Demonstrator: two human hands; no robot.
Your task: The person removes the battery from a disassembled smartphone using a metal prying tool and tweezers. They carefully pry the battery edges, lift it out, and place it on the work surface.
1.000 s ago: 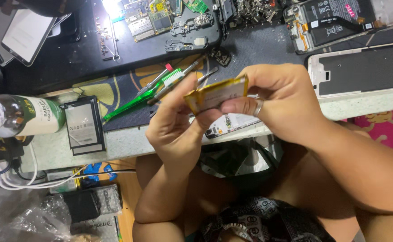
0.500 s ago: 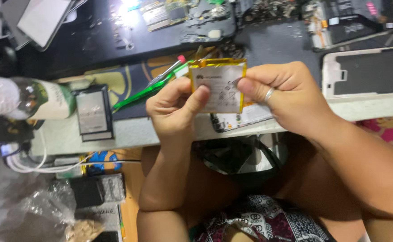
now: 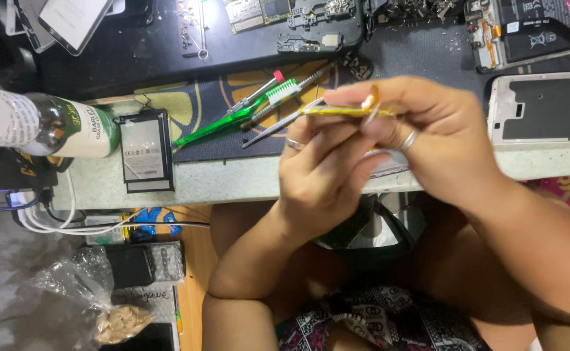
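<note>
Head view: both hands pinch a thin yellow-edged battery (image 3: 347, 110) edge-on above the near edge of the surface (image 3: 233, 182).

Seen almost on its edge, the battery sits level between the two hands. The left hand (image 3: 321, 175) grips it from below with ringed fingers curled up, and the right hand (image 3: 428, 143) clamps it from above and the side, a ring on one finger. Just behind the battery, tweezers (image 3: 278, 127) and a green toothbrush (image 3: 233, 120) lie on the dark mat (image 3: 220, 97). Farther left, another flat battery (image 3: 143, 151) rests beside a bottle (image 3: 44, 127) lying on its side. A white phone frame (image 3: 545, 110) lies at the right.
</note>
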